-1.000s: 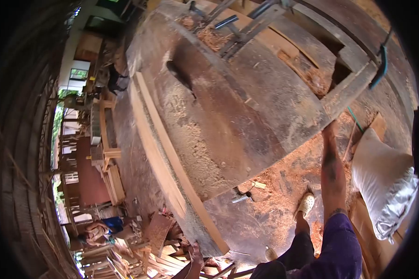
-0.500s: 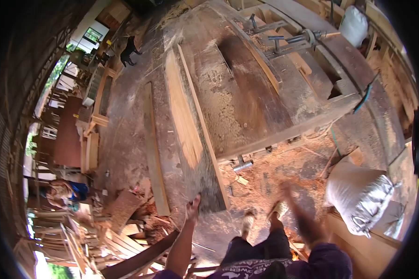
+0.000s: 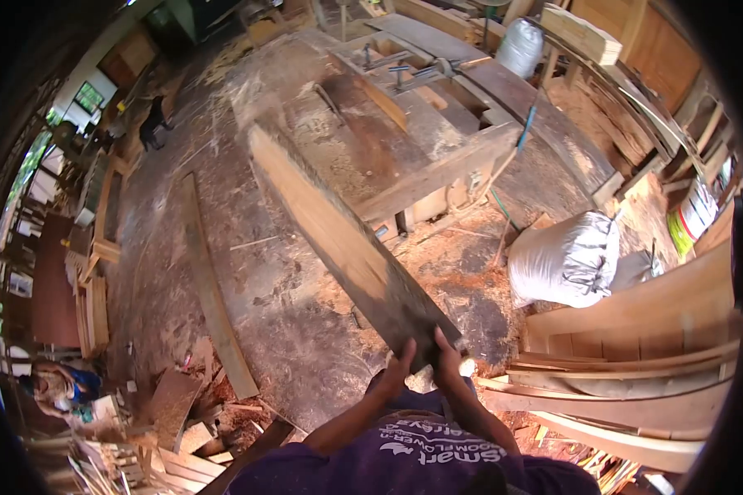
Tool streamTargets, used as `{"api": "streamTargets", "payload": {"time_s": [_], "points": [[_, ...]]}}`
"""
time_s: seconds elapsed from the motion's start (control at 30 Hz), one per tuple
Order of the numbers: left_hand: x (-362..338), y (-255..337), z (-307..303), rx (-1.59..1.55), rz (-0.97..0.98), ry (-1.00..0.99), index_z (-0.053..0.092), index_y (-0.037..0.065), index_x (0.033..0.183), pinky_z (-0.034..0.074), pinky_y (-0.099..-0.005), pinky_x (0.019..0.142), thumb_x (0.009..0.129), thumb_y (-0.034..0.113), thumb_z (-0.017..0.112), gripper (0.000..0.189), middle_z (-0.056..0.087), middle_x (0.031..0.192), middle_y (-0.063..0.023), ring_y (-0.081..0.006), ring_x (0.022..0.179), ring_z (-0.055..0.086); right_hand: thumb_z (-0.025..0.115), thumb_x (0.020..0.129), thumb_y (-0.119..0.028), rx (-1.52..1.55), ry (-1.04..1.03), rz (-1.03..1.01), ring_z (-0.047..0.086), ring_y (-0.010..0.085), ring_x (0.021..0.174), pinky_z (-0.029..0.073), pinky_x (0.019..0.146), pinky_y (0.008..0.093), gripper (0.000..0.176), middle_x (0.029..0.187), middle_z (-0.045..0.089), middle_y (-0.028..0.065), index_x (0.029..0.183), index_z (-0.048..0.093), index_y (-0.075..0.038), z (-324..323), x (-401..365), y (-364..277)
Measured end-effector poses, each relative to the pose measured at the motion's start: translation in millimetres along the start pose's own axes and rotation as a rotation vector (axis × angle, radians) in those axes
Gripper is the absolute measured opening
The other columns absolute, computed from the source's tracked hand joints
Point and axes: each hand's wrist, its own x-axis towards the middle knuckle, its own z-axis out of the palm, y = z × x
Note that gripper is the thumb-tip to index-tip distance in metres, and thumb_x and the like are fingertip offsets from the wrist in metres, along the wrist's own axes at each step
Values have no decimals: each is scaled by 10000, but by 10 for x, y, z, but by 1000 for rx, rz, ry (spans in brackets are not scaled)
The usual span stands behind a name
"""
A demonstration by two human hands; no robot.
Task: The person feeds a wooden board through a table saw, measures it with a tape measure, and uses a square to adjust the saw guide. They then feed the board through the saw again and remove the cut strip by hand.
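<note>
A long wooden plank, pale along its middle and dark at the near end, stretches away from my body in the head view. My left hand grips the left edge of its near end. On the opposite edge, my right hand is closed around the same end, thumb on top. The fingers under the board are hidden. The far end lies close to the low wooden worktable, which has sawdust and clamps on it.
A second narrow board lies on the floor to the left. Scrap wood is piled at lower left, near a seated person. A stuffed white sack and curved boards stand right. A black dog is farther back.
My right hand has come in from the right and taken hold of the plank. The plank's near end has swung right, away from the worktable's side. The view has shifted.
</note>
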Motion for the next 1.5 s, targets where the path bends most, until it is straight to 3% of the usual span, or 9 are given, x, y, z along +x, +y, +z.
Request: {"api": "streamTargets", "payload": {"time_s": [0.07,0.13,0.2,0.3,0.5,0.7,1.0,1.23,1.5], "points": [[-56,-597,-114,151,-436,-322,541,-29,1274,507,-349,816,989,477,491,584,628,1145,-107,-218,939,620,618,924,-365,114,-166,38,573,252,1138,422,1015,386,519,1246,605,108,1305,527,-23,-577,-415,-149],[289,-1109,-668,409,50,-637,565,21,1221,496,-394,864,995,521,374,581,620,1157,-138,-282,965,621,608,917,-374,101,-66,69,555,284,1167,419,1022,407,532,1272,589,119,1320,514,-39,-1133,-854,-278],[672,-744,-848,-639,-214,-194,445,125,1370,523,-389,816,984,607,320,630,506,1383,-145,-241,907,606,582,904,-477,87,48,-145,550,294,1165,423,1010,414,584,1262,595,120,1301,536,-52,-1714,-1166,-268],[1335,-58,-1242,-672,-21,127,360,-12,1433,424,-476,1007,727,925,309,1175,482,1398,-185,-340,1207,517,546,879,-564,184,117,-204,596,286,1076,457,961,417,683,1179,626,129,1272,550,-6,-2178,-1790,-546],[851,439,-145,-490,95,289,506,102,1334,465,-440,978,935,532,482,587,590,1263,-87,-268,1127,572,443,901,-672,123,559,-341,510,286,1180,379,1026,388,749,1318,549,124,1312,549,-55,-3333,-2455,-400],[512,306,619,-682,123,-23,517,98,1313,510,-410,918,922,517,528,573,616,1180,-88,-260,1045,614,442,914,-651,209,740,-371,509,293,1189,383,1027,394,734,1325,543,130,1324,532,-49,-3555,-2432,-357],[1798,671,1095,-625,23,-144,506,111,1334,455,-385,996,927,518,525,576,588,1267,-76,-241,1161,559,441,935,-619,132,719,-386,509,304,1202,390,1030,403,711,1337,534,138,1342,507,-41,-3453,-2093,-802],[2919,962,1034,-69,465,565,341,21,1469,308,-399,1124,886,461,638,788,423,1457,-187,-316,1357,387,446,946,-596,7,634,-368,507,313,1213,392,1035,410,693,1348,524,143,1360,486,-41,-3075,-1643,-1272],[3430,1573,840,58,609,490,255,1,1497,303,-385,1126,899,398,639,814,360,1498,-225,-331,1380,362,435,932,-628,89,650,-278,467,312,1241,376,1046,422,717,1375,470,132,1387,437,-74,-2988,-938,-1279]]}}
